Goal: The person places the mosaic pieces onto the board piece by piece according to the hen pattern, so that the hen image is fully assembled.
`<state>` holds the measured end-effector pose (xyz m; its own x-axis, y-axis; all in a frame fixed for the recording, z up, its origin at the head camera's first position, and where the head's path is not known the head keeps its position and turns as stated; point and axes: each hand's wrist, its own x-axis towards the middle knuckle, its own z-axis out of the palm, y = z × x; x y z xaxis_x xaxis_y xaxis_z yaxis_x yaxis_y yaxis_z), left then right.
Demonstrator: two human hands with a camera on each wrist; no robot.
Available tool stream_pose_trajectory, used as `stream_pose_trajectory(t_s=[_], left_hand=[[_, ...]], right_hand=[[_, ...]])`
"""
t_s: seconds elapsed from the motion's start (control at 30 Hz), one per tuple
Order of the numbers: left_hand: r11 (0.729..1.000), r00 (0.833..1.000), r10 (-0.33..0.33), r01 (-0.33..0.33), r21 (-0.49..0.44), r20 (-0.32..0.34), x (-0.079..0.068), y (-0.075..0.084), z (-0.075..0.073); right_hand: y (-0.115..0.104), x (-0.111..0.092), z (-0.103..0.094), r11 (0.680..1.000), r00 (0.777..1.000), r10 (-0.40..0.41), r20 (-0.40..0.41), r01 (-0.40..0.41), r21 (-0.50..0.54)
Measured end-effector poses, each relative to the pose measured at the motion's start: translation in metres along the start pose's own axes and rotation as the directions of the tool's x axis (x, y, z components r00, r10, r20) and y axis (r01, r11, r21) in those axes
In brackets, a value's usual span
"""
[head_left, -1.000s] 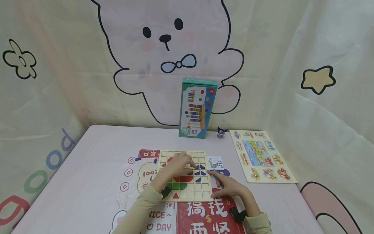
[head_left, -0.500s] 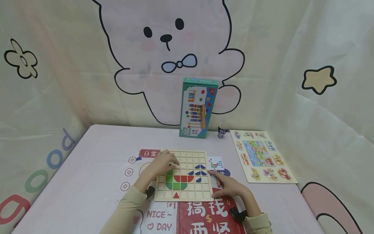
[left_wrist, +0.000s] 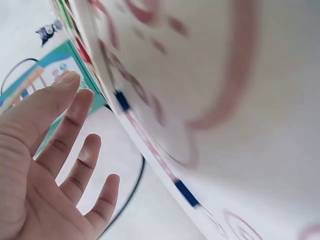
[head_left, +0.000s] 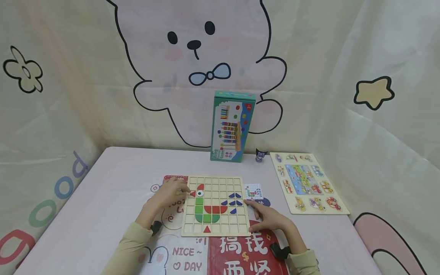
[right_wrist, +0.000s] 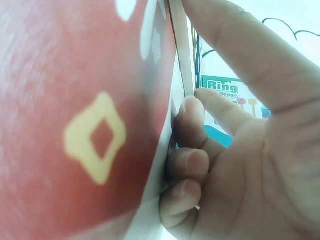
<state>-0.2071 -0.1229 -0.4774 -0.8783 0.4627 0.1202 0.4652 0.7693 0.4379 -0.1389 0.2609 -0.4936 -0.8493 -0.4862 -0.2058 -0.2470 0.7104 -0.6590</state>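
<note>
A wooden grid board (head_left: 235, 225) lies on the table, bearing a bird-like pattern of shaped pieces. My left hand (head_left: 170, 193) is over its left edge, fingertips right at a red triangle (head_left: 193, 193) beside the round eye piece (head_left: 199, 193). In the left wrist view its fingers are spread, with nothing between them. Two dark blue pieces (left_wrist: 186, 192) lie on the table near that hand. My right hand (head_left: 269, 217) touches the board's right edge with thumb and index finger, set apart along it. Several blue leaf-shaped pieces (head_left: 235, 203) sit on the board near it.
A small pattern card (head_left: 253, 191) lies just past the board's right edge. Farther back stand a green game box (head_left: 232, 128) and a small purple figure (head_left: 260, 155). A picture puzzle board (head_left: 286, 191) lies at the right.
My left hand has moved left from the middle of the board to its left edge, uncovering the red and green pieces and the eye piece. The right hand has stayed in place.
</note>
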Motion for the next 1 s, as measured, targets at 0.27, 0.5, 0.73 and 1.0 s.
stream_pose_trajectory(t_s=[0.27, 0.5, 0.73, 1.0], left_hand=[[0.998, 1.0, -0.021, 0.022, 0.054, -0.016, -0.01, -0.029, -0.007], [0.995, 0.997, -0.075, 0.077, 0.068, -0.029, -0.013, -0.044, -0.015], [0.992, 0.995, -0.091, 0.094, 0.082, -0.044, -0.016, -0.057, -0.021], [0.989, 0.998, -0.056, 0.061, 0.137, -0.042, -0.015, -0.07, -0.023]], right_hand=[[0.002, 0.001, 0.0, 1.0, 1.0, 0.018, 0.002, -0.018, -0.019], [0.002, 0.001, 0.0, 1.0, 1.0, -0.005, -0.004, 0.005, -0.006], [0.001, 0.001, -0.001, 1.0, 1.0, 0.012, 0.0, -0.012, -0.007], [0.002, 0.002, 0.0, 0.999, 0.999, 0.039, 0.002, -0.039, -0.001]])
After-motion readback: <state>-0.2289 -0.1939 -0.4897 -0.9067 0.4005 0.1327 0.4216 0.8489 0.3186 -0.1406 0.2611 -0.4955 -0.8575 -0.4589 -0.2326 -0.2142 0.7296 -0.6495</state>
